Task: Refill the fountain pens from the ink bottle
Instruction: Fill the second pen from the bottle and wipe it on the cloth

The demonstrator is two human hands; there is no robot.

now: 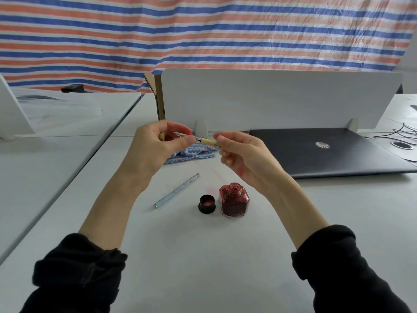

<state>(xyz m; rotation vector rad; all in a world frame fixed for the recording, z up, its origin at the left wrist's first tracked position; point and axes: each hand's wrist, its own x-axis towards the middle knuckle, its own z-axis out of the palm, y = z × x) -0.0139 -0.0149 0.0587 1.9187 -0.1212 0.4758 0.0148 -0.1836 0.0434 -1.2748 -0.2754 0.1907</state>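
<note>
Red ink half-fills the uncapped ink bottle (234, 199).

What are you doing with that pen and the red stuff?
A person holds a cream fountain pen up between both hands, the left hand on one end and the right hand on the other. Below them the red ink bottle stands open, its black cap beside it. A light blue pen lies on the desk.

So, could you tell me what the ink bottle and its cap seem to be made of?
The faceted red ink bottle looks like clear glossy glass: the ink shows through it. The round black cap beside it looks like matte plastic, though that is less certain.
</note>
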